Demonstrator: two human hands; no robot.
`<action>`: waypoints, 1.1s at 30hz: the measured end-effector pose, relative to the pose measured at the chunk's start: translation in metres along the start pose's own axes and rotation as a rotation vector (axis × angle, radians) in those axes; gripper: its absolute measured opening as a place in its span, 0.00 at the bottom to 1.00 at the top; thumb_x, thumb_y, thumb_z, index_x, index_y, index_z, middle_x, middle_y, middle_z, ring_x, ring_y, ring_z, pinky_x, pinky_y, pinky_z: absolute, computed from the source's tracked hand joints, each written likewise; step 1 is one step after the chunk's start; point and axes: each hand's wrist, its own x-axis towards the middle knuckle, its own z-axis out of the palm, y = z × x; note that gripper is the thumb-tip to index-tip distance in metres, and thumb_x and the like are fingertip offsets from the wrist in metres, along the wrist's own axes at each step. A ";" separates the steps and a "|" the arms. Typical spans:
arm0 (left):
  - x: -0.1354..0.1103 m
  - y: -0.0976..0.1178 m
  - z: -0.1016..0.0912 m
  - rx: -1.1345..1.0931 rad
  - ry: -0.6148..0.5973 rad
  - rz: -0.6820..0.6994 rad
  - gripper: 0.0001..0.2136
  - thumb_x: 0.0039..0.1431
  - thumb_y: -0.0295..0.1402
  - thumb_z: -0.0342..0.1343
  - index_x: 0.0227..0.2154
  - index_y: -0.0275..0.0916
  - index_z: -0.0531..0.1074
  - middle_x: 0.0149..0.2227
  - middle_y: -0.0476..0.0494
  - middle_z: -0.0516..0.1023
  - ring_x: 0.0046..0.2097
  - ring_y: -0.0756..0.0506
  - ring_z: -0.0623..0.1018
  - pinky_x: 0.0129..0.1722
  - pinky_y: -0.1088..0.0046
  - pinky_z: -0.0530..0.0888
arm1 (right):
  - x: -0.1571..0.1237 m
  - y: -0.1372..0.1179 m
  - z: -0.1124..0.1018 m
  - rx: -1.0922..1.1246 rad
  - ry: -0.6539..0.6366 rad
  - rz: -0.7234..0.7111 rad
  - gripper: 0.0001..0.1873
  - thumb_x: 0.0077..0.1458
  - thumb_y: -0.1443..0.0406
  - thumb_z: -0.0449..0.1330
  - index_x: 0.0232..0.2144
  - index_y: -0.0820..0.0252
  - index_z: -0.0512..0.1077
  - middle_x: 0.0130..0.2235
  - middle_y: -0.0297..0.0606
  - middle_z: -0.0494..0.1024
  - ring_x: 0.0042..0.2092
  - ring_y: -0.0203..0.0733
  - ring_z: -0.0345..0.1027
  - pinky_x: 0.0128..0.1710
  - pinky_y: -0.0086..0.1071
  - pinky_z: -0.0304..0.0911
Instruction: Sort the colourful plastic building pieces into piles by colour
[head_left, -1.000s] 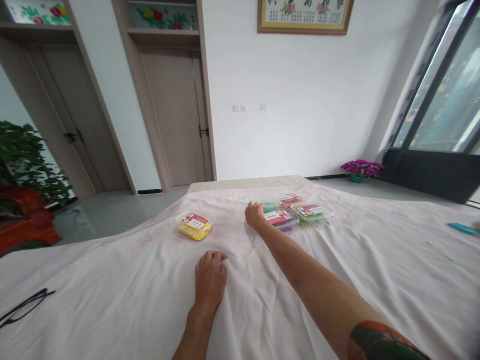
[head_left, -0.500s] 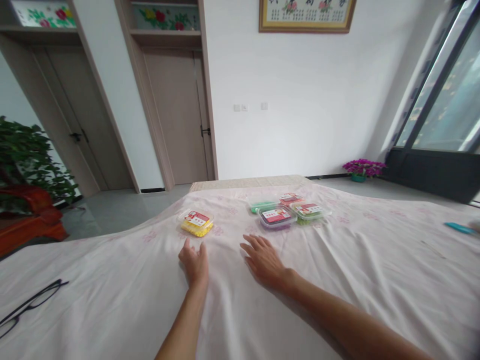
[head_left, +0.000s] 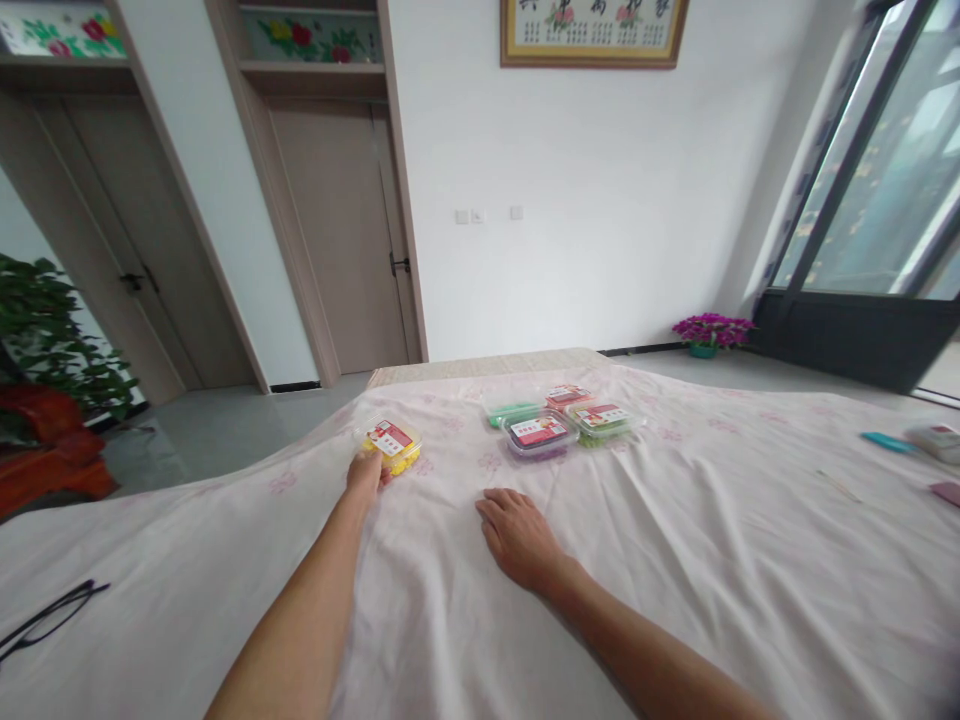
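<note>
A white wall (head_left: 585, 150) rises beyond a surface (head_left: 435, 640) spread with a pale, pink-flowered cloth. Towards that surface's far left corner sits the yellow box (head_left: 393, 446), clear-lidded and labelled, and the left hand (head_left: 365, 474), which half a second ago lay short of it, now reaches its near left corner. Its fingers bend about the near side; whether they have closed firmly, I cannot tell. So this hand is at the box, which stands about where it stood. The right hand (head_left: 517, 535), a second ago up beside the other boxes, now lies palm down nearer the front edge, its fingers loosely extended and holding nothing. That leaves the purple box (head_left: 538, 436), the light-green box (head_left: 602, 420), the red-labelled box (head_left: 568, 396) and the mint-green box (head_left: 514, 413) clustered, untouched, towards the far edge.
</note>
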 end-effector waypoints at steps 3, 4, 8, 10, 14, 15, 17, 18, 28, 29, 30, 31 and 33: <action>-0.003 0.005 0.009 -0.089 -0.150 -0.092 0.11 0.60 0.30 0.52 0.44 0.31 0.71 0.27 0.46 0.74 0.27 0.48 0.76 0.31 0.69 0.78 | 0.000 0.000 -0.001 0.013 0.003 0.010 0.15 0.67 0.64 0.51 0.50 0.53 0.74 0.55 0.41 0.75 0.55 0.46 0.66 0.56 0.38 0.57; -0.005 0.007 0.014 -0.111 -0.197 -0.110 0.10 0.61 0.30 0.53 0.43 0.32 0.71 0.26 0.46 0.74 0.27 0.49 0.76 0.31 0.70 0.78 | 0.001 -0.001 -0.002 0.014 0.003 0.012 0.15 0.67 0.64 0.51 0.50 0.53 0.74 0.55 0.41 0.75 0.55 0.46 0.66 0.56 0.38 0.56; -0.022 0.016 0.045 -0.159 -0.364 -0.154 0.12 0.64 0.35 0.56 0.46 0.33 0.73 0.37 0.42 0.78 0.35 0.47 0.79 0.37 0.68 0.79 | 0.001 -0.002 -0.004 0.018 0.003 0.009 0.15 0.67 0.65 0.51 0.51 0.55 0.73 0.55 0.41 0.75 0.56 0.45 0.65 0.57 0.38 0.55; -0.031 0.021 0.065 -0.167 -0.433 -0.162 0.17 0.65 0.39 0.57 0.52 0.36 0.71 0.49 0.39 0.76 0.45 0.44 0.78 0.44 0.61 0.79 | 0.000 -0.002 -0.004 0.019 0.000 0.012 0.15 0.67 0.65 0.51 0.51 0.55 0.73 0.56 0.41 0.75 0.57 0.45 0.65 0.57 0.37 0.55; -0.048 0.030 0.104 -0.151 -0.501 -0.132 0.19 0.65 0.40 0.57 0.56 0.38 0.70 0.55 0.38 0.73 0.52 0.41 0.76 0.50 0.55 0.77 | 0.000 -0.003 -0.004 0.011 -0.008 0.026 0.15 0.67 0.64 0.51 0.50 0.55 0.74 0.56 0.42 0.75 0.57 0.45 0.65 0.57 0.37 0.55; -0.050 0.032 0.112 -0.138 -0.502 -0.112 0.19 0.65 0.40 0.57 0.55 0.37 0.70 0.54 0.38 0.74 0.50 0.42 0.77 0.48 0.57 0.77 | 0.000 -0.003 -0.004 0.011 -0.007 0.027 0.15 0.67 0.64 0.51 0.50 0.55 0.74 0.56 0.42 0.75 0.57 0.45 0.65 0.57 0.37 0.55; -0.054 0.034 0.122 -0.101 -0.486 -0.059 0.17 0.67 0.40 0.54 0.52 0.35 0.71 0.46 0.39 0.77 0.44 0.45 0.79 0.43 0.64 0.79 | 0.000 -0.003 -0.004 0.016 0.001 0.026 0.15 0.67 0.64 0.51 0.50 0.55 0.74 0.55 0.42 0.75 0.56 0.45 0.65 0.57 0.37 0.55; -0.054 0.033 0.124 -0.077 -0.471 -0.025 0.16 0.68 0.40 0.51 0.51 0.34 0.71 0.41 0.40 0.78 0.40 0.47 0.80 0.40 0.68 0.79 | 0.000 -0.002 -0.004 0.020 0.005 0.025 0.15 0.66 0.65 0.51 0.49 0.55 0.74 0.55 0.41 0.75 0.56 0.45 0.65 0.56 0.37 0.55; -0.054 -0.020 0.038 0.405 -0.282 0.352 0.22 0.61 0.33 0.52 0.58 0.37 0.70 0.63 0.30 0.68 0.68 0.37 0.62 0.67 0.58 0.56 | 0.000 0.001 -0.002 0.034 0.012 0.021 0.13 0.66 0.65 0.51 0.47 0.57 0.74 0.53 0.41 0.76 0.55 0.44 0.66 0.56 0.35 0.54; -0.059 -0.028 0.028 0.448 -0.287 0.381 0.22 0.61 0.33 0.53 0.58 0.38 0.71 0.66 0.32 0.65 0.69 0.37 0.59 0.69 0.57 0.52 | 0.000 0.001 -0.001 0.027 0.011 0.023 0.13 0.66 0.65 0.51 0.46 0.57 0.74 0.52 0.42 0.76 0.55 0.44 0.66 0.56 0.35 0.54; -0.063 -0.036 0.019 0.529 -0.286 0.418 0.23 0.61 0.34 0.53 0.60 0.39 0.70 0.68 0.33 0.63 0.70 0.36 0.56 0.69 0.56 0.49 | 0.000 0.001 -0.001 0.018 0.008 0.030 0.13 0.66 0.65 0.51 0.46 0.58 0.74 0.52 0.42 0.77 0.54 0.44 0.66 0.55 0.35 0.55; -0.068 -0.044 0.011 0.707 -0.287 0.484 0.24 0.64 0.38 0.50 0.62 0.41 0.67 0.69 0.34 0.61 0.71 0.36 0.56 0.69 0.54 0.48 | 0.000 0.002 0.000 0.006 0.003 0.040 0.13 0.66 0.65 0.50 0.45 0.58 0.74 0.51 0.42 0.77 0.54 0.44 0.66 0.54 0.35 0.55; -0.078 -0.055 -0.002 0.971 -0.283 0.559 0.26 0.68 0.42 0.43 0.67 0.42 0.62 0.71 0.34 0.57 0.71 0.36 0.55 0.69 0.53 0.49 | 0.001 0.002 0.002 -0.027 0.001 0.082 0.12 0.66 0.64 0.51 0.44 0.59 0.73 0.50 0.43 0.77 0.53 0.45 0.66 0.54 0.35 0.55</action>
